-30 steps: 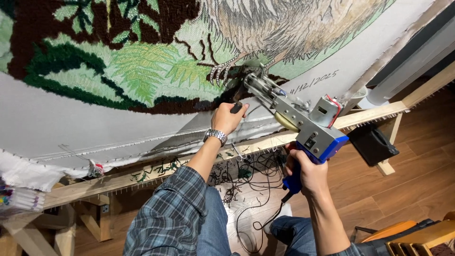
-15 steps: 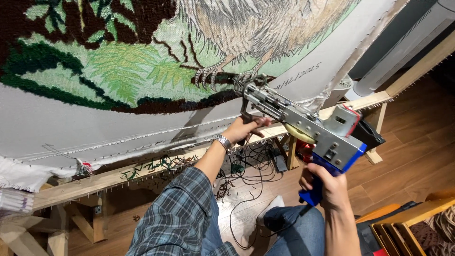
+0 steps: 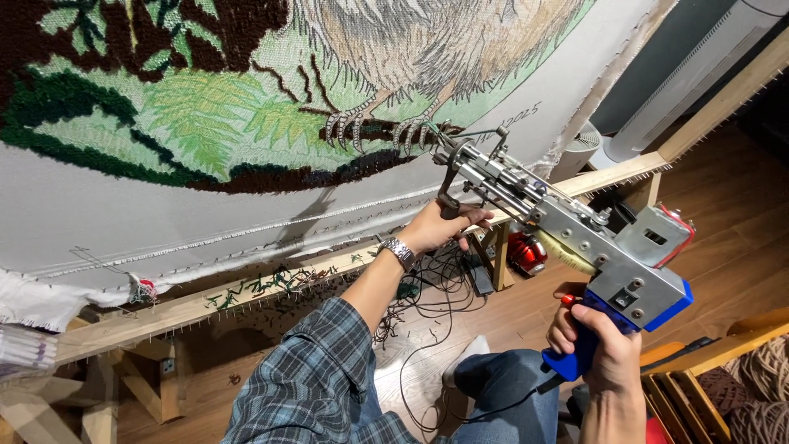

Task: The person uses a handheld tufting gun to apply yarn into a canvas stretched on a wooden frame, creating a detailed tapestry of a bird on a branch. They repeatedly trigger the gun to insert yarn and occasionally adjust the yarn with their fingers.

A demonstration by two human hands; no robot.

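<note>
Tufting gun point(image 3: 567, 238) pulled back off cloth point(image 3: 205, 214) | left hand point(image 3: 436, 228), right hand point(image 3: 596, 345) gripping it | frame edge point(image 3: 246, 288) below

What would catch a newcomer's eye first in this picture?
Probably the big tufted cloth stretched on a wooden frame, with green leaves and a bird's claws on a dark branch. Next, the metal tufting gun at centre right: the right hand grips its blue handle, the left hand its front grip.
</note>
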